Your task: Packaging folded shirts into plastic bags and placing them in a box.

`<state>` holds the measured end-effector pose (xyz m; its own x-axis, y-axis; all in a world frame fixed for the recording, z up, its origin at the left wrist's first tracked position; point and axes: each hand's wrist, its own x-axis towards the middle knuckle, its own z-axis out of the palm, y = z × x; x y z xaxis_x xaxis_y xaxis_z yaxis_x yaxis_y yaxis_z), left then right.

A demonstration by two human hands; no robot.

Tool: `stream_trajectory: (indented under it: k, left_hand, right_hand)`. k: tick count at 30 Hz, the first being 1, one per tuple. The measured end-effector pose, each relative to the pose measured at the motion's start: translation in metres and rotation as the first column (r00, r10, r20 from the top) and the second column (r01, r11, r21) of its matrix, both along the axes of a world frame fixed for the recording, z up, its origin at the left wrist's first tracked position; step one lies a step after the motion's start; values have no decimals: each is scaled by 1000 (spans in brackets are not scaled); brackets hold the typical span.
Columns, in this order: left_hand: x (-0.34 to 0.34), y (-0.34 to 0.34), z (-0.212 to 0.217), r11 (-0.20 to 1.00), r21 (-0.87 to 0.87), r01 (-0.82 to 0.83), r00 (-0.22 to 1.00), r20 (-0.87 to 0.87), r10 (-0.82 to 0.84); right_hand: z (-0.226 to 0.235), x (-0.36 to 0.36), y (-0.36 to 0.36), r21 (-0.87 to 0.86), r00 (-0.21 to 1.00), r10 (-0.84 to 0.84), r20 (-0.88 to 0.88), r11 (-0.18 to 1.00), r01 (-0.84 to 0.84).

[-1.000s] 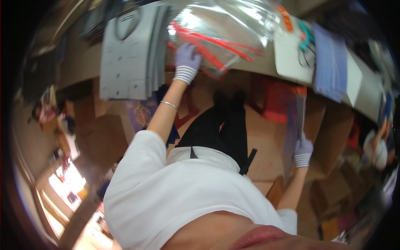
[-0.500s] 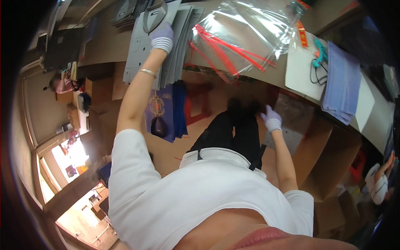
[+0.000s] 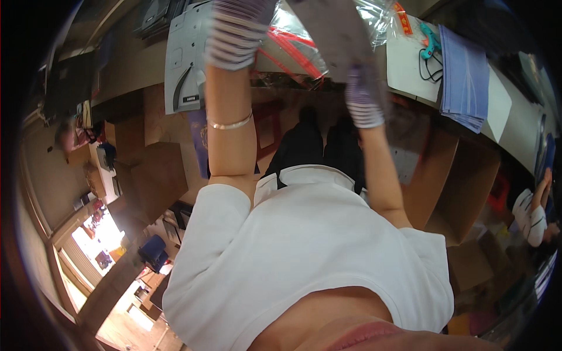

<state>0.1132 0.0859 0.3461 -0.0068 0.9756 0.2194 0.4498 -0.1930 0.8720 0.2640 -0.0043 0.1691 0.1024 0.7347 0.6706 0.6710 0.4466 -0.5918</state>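
On the smooth, matt table [image 3: 134, 67] lie glossy clear plastic film [image 3: 379, 23] and a matt grey paper bag [image 3: 182, 55]; below it stands a matt cardboard box [image 3: 426, 181]; near it, knitted cloth gloves [image 3: 235, 38].

Strong light is pouring through a washed-out white opening [image 3: 111, 231] at lower left. Clear, shiny plastic film [image 3: 377, 17] is glinting at top centre. Motion is blurring the left hand [image 3: 240, 29] and right hand [image 3: 364, 96], both gloved in white-striped lilac. Fisheye distortion is bending straight lines toward the blackened frame edges.
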Motion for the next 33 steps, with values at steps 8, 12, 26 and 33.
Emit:
stream_trajectory:
  k: [8,12,26,33]
  left_hand:
    - [-50,90,-313,788,-199,582,384,-787,-483]
    - [-58,111,-353,767,-367,527,757,-208,-619]
    - [-52,170,-355,698,-532,479,827,10,-561]
    - [-50,176,-256,890,-147,432,899,152,-411]
  right_hand:
    - [-27,107,-125,-443,932,-363,-8,837,322]
    - [-12,94,-207,-577,856,-515,-50,714,396]
    - [-37,-53,-192,-762,857,-506,99,515,392]
    - [-64,-2,-233,-487,761,-450,468,587,647]
